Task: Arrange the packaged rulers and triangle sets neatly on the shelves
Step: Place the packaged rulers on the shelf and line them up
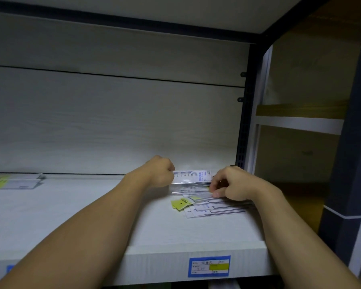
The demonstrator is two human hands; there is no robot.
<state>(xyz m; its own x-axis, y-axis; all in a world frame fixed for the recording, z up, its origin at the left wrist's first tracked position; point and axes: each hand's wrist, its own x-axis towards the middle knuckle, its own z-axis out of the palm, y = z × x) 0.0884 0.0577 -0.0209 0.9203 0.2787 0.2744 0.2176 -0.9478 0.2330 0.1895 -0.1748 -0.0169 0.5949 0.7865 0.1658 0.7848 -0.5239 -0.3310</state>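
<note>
Ruler pack [191, 176] is pinched upright by left hand [159, 174] and right hand [230, 185]; if tipped, the loose stack [213, 207] could be scattered.

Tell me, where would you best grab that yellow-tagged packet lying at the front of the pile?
Probably by its yellow tag end, coming from the left front: that end juts free of the fanned packet pile, while the right hand covers the other end.

I see the left hand [162, 173] gripping one end of a packaged ruler [193, 176] standing on edge at the back of the white shelf [71, 205], while the right hand [230, 184] pinches the fanned pile of packets [213, 207] (yellow tags showing) beside it.
</note>
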